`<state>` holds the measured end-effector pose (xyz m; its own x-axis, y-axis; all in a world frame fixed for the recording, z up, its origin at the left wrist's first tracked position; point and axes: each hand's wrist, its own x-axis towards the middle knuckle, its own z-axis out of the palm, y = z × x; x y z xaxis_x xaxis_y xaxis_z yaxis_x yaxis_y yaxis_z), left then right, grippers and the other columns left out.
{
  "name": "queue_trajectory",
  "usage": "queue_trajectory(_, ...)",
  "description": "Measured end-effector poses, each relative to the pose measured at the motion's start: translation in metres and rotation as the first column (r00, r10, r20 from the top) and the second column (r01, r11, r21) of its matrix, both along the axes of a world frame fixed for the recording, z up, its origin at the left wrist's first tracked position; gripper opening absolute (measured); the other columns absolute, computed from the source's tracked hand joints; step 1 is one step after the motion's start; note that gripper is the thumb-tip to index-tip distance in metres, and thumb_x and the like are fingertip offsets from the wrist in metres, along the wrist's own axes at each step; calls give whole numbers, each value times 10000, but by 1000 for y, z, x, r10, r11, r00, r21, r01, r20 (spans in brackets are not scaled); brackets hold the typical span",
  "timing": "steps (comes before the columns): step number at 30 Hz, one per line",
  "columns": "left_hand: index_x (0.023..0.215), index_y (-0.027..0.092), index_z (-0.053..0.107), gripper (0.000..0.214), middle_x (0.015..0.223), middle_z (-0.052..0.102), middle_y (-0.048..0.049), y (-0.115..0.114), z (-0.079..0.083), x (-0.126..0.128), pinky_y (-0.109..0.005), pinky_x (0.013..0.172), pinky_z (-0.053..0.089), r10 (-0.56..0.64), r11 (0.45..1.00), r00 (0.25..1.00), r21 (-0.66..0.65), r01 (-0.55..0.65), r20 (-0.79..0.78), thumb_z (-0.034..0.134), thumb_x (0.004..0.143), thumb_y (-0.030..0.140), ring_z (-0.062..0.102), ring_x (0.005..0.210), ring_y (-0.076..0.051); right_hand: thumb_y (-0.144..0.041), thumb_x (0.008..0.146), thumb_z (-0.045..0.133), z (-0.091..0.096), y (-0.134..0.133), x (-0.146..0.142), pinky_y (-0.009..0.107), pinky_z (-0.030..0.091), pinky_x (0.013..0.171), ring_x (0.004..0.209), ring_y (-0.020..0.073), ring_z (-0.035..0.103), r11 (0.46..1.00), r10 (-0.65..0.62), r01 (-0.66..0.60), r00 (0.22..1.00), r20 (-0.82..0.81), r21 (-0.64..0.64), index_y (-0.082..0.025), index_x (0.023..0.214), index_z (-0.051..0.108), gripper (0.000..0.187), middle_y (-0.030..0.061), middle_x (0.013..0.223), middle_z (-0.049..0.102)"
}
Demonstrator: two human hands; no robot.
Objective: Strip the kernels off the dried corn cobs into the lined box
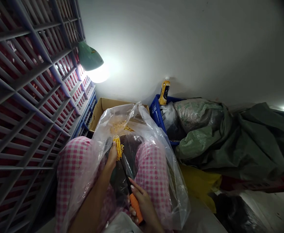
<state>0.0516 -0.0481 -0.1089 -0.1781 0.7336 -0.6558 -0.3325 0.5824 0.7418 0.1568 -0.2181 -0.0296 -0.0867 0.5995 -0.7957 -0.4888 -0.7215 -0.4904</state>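
Note:
My left hand (112, 157) is closed around a yellow corn cob (118, 146), held upright over my lap. My right hand (142, 202) grips the orange handle of a thin dark tool (125, 173); its shaft reaches up to the lower part of the cob. A large clear plastic bag (153, 142) is spread over my knees in pink checked trousers (151, 165). Loose corn kernels (119, 125) lie in the far part of the bag.
Grey slatted crates (27, 97) holding red things are stacked on the left, with a green lamp (89, 58) shining by the wall. A cardboard box (103, 106), a blue crate (156, 113) with a yellow bottle (165, 90) and green sacks (229, 142) lie ahead and right.

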Motion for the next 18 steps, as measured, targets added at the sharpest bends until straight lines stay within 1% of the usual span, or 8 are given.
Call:
queue_trajectory(3, 928, 164, 638, 369, 747, 691, -56, 0, -4, 0, -190, 577, 495, -13, 1000, 1000, 6, 13, 21, 357, 937, 402, 660, 691, -148, -516, 655, 690, -2, -3, 4, 134, 234, 292, 311, 32, 368, 999, -34, 30, 994, -107, -40, -224, 1365, 434, 809, -38, 620, 603)
queue_trajectory(5, 942, 173, 637, 369, 774, 698, -55, -1, -6, 0, -186, 594, 499, -14, 1000, 1000, 15, 14, 22, 351, 939, 405, 663, 704, -143, -507, 706, 647, -3, -4, 5, 182, 380, 369, 415, 78, 515, 994, 58, -69, 990, 130, 88, -197, 1314, 514, 695, 41, 774, 684)
queue_trajectory(8, 973, 173, 632, 348, 851, 706, -52, -2, -6, 0, -178, 626, 500, 7, 999, 1000, 43, -7, -16, 363, 941, 392, 665, 780, -139, -353, 812, 548, 1, -5, 3, 323, 503, 753, 855, 222, 668, 892, 176, -401, 733, 657, 208, -152, 1225, 611, 463, 141, 1056, 692)
queue_trajectory(10, 969, 166, 633, 345, 870, 706, -52, -2, -5, 0, -172, 628, 496, 15, 999, 999, 49, -13, -35, 372, 940, 389, 663, 809, -139, -260, 843, 472, 6, -4, 1, 387, 456, 867, 994, 278, 638, 828, 229, -545, 539, 811, 128, -154, 1242, 597, 432, 156, 1100, 681)
queue_trajectory(11, 960, 162, 637, 352, 864, 706, -53, -2, -3, 0, -172, 621, 494, 11, 999, 999, 43, -9, -39, 370, 940, 390, 663, 808, -141, -241, 850, 446, 8, -3, 0, 394, 452, 874, 1008, 285, 635, 817, 247, -567, 506, 826, 103, -154, 1257, 584, 438, 157, 1109, 678)
queue_trajectory(14, 941, 147, 648, 369, 820, 704, -60, -2, 0, 0, -187, 602, 494, -18, 1000, 999, 19, 18, -42, 367, 940, 387, 662, 761, -149, -266, 844, 471, 10, 1, -1, 332, 480, 837, 981, 238, 646, 857, 215, -481, 661, 719, 185, -138, 1247, 589, 440, 135, 1143, 667)
queue_trajectory(16, 930, 142, 652, 374, 783, 700, -60, -2, 1, 0, -198, 593, 496, -25, 1000, 999, -4, 25, -42, 371, 937, 389, 658, 717, -150, -349, 810, 536, 7, 3, 1, 283, 515, 643, 736, 187, 672, 924, 186, -331, 825, 534, 190, -128, 1251, 582, 495, 115, 987, 716)
queue_trajectory(18, 903, 148, 655, 390, 750, 694, -57, -2, 0, 0, -200, 587, 497, -22, 999, 999, -27, 21, -37, 366, 934, 408, 652, 684, -147, -449, 748, 601, 4, 4, 5, 215, 404, 386, 426, 116, 545, 981, 133, -168, 949, 286, 100, -145, 1304, 524, 638, 45, 728, 698)
